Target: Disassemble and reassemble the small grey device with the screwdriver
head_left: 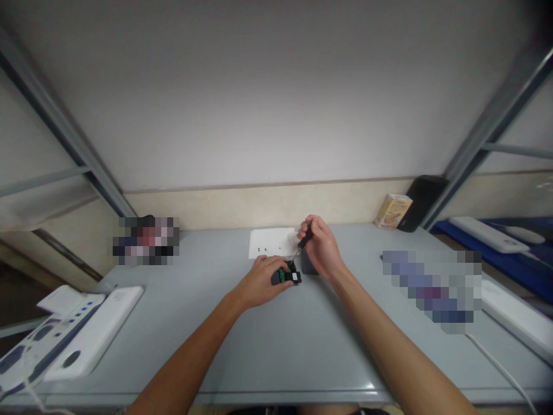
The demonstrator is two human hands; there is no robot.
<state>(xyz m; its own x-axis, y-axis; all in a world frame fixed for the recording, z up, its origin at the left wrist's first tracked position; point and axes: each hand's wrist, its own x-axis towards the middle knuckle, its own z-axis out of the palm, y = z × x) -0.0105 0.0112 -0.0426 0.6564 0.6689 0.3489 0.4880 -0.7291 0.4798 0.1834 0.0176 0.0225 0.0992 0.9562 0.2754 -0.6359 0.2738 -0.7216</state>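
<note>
Black device (289, 278): green circuitry (282, 276), white label (295, 276); left hand (264, 278) gripping it, right hand (322, 248) holding screwdriver (305, 237).

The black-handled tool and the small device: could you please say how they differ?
The tool has a thin shaft; the device is blockier, with green and white parts. The tool slants downward in the right hand; the device is held by the left hand. Both are partly black.

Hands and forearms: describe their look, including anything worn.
The left hand and right hand are ungloved. The left forearm and right forearm are bare and taper toward the wrists, with no sleeve, watch or cable visible; rings can't be made out.
</note>
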